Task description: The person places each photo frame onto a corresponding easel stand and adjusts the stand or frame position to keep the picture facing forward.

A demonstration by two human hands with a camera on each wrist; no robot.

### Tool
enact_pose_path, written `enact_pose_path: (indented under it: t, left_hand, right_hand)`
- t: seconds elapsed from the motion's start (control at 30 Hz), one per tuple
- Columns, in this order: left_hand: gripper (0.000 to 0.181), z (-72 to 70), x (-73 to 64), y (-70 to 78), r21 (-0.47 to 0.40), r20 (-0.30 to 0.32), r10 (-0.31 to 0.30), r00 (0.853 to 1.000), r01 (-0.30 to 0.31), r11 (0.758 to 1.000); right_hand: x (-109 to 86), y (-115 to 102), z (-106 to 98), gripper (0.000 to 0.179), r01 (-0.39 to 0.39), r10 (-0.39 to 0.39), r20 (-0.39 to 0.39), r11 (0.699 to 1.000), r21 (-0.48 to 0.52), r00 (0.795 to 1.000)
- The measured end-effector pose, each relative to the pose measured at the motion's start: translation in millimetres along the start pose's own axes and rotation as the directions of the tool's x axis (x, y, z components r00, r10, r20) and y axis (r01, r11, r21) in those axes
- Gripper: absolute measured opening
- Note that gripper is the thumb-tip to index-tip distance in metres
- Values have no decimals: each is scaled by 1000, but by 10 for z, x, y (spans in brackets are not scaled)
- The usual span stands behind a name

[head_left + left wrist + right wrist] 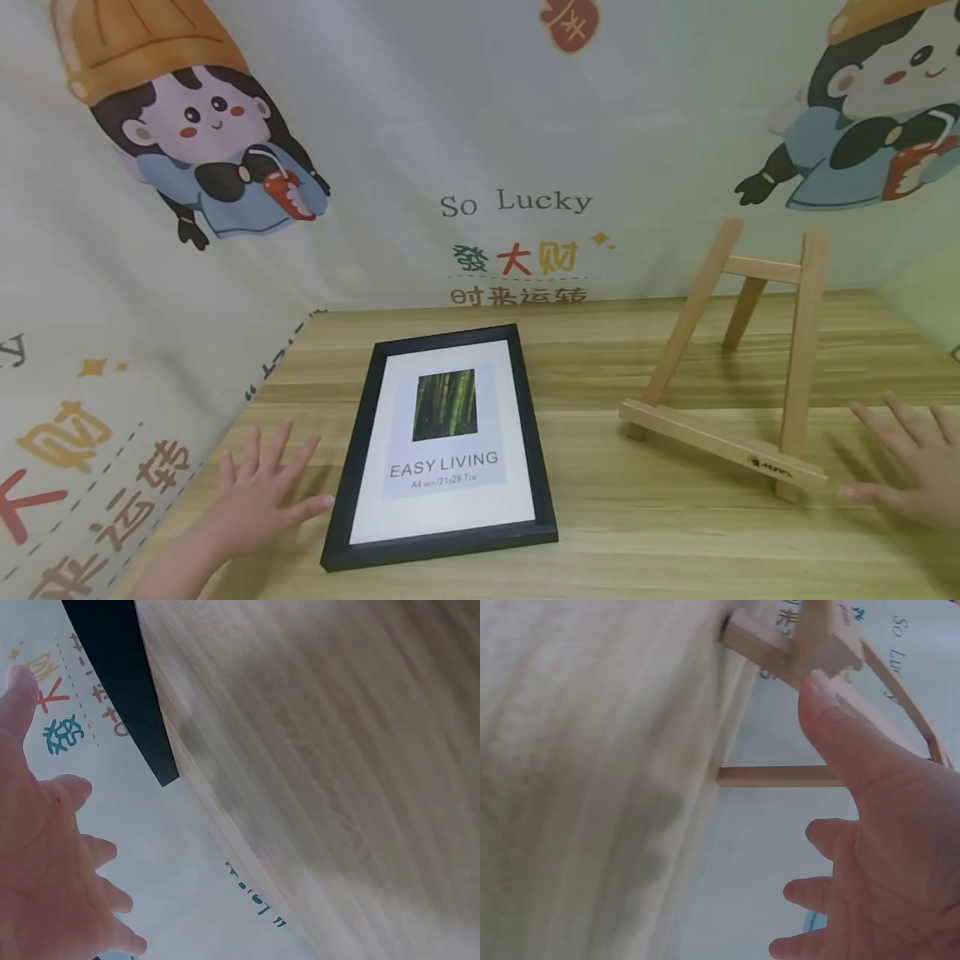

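A black picture frame point(546, 500) with a bamboo picture and "EASY LIVING" printed on its insert lies flat on the wooden table. Just left of it my left hand point(258, 496) is spread, the thumb tip close to the frame's lower left side. In the left wrist view the frame's dark edge point(124, 682) appears beyond the hand point(52, 870). To the right stands a small wooden easel point(801, 358) with a front ledge. My right hand point(911, 462) is beside it, fingers spread and holding nothing. The right wrist view has the thumb point(832, 720) overlapping the ledge's end.
The wooden tabletop point(600, 533) reaches back to a pale cloth point(390, 125) printed with cartoon figures and lettering. That cloth also runs along the left side. Between the frame and the easel lies a strip of bare wood.
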State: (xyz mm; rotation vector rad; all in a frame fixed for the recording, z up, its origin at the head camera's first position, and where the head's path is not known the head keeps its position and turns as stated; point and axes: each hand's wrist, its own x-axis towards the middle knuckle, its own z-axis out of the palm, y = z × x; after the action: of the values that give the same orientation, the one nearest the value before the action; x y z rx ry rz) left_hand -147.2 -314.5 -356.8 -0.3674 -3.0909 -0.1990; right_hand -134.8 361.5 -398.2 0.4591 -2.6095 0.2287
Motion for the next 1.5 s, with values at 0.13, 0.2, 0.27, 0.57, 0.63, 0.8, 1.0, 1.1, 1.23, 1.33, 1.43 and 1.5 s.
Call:
enact_pose_path:
  t: [0.13,0.2,0.27,0.57,0.63,0.8,1.0,1.1,1.23,1.33,1.43,1.5]
  left_hand:
    - [79,-29,15,19,-36,38,-16,999,17,999]
    - [76,-44,13,29,-72,64,-33,997,38,997]
    - [74,-63,11,40,-102,89,-49,995,58,993]
    - [77,-282,74,87,-415,414,-94,905,280,866]
    - [77,-324,73,79,-500,469,-83,879,342,796]
    - [79,-341,77,63,-605,505,-83,859,420,677]
    - [80,-312,107,80,-688,503,-84,860,457,564]
    - [80,-296,124,90,-700,510,-80,856,468,540]
    - [78,-270,149,95,-697,526,-91,846,490,524]
    - [76,-250,173,91,-688,536,-105,837,506,521]
    - [73,-233,194,90,-688,537,-94,838,500,527]
    - [71,-222,209,102,-687,537,-96,838,501,527]
  right_hand:
    - [40,-1,-77,98,-38,38,-6,999,-20,999]
    - [68,-10,-118,99,-32,31,-35,999,-32,999]
    - [95,-23,-164,101,-32,30,-51,999,-41,998]
    - [343,-302,-347,91,124,-152,-384,988,-97,911]
    - [397,-392,-426,90,123,-147,-380,989,-86,913]
    - [526,-586,-605,89,126,-150,-299,987,-99,942]
    - [658,-828,-686,73,87,-83,-117,996,21,990]
    - [744,-945,-699,69,17,-26,47,984,178,999]
    - [866,-1078,-671,64,-119,17,270,922,367,963]
    - [935,-1154,-599,59,-152,-14,329,868,473,944]
    - [989,-1219,-520,57,-180,-52,375,811,556,926]
    - [1020,-1269,-478,57,-224,-61,421,773,593,905]
